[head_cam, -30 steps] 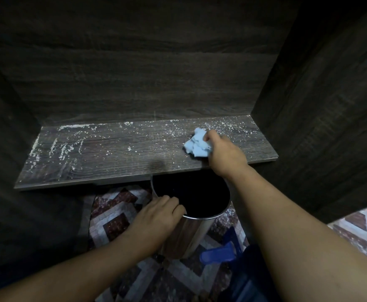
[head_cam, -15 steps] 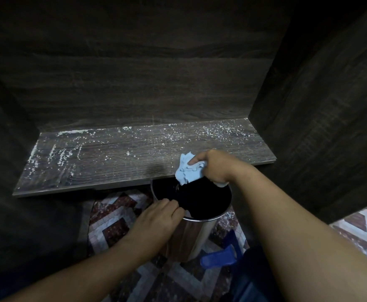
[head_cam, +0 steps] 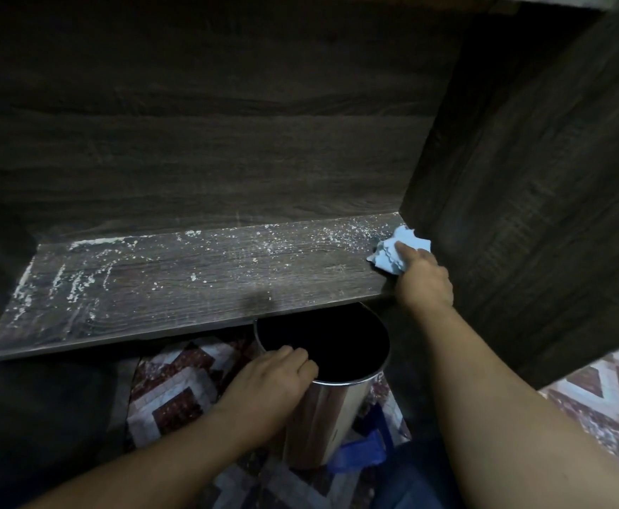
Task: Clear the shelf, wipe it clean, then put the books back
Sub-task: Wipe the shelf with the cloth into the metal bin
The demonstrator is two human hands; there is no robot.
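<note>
The dark wooden shelf (head_cam: 198, 284) carries no books and is speckled with white crumbs, thickest at its left end and along the back edge. My right hand (head_cam: 423, 277) grips a crumpled light-blue cloth (head_cam: 396, 249) at the shelf's far right end, against the cabinet's side wall. Below the shelf's front edge stands a shiny metal bin (head_cam: 341, 405) with a dark inside. My left hand (head_cam: 271, 380) holds its near-left rim, fingers curled over the edge.
The cabinet's dark right side panel (head_cam: 521, 214) rises beside my right hand. A patterned red and white rug (head_cam: 168, 391) covers the floor under the bin. A blue object (head_cam: 363, 453) lies on the floor by the bin's base.
My right hand carried the cloth from over the bin's mouth back up onto the shelf, to its far right corner. My left hand stayed on the bin's rim.
</note>
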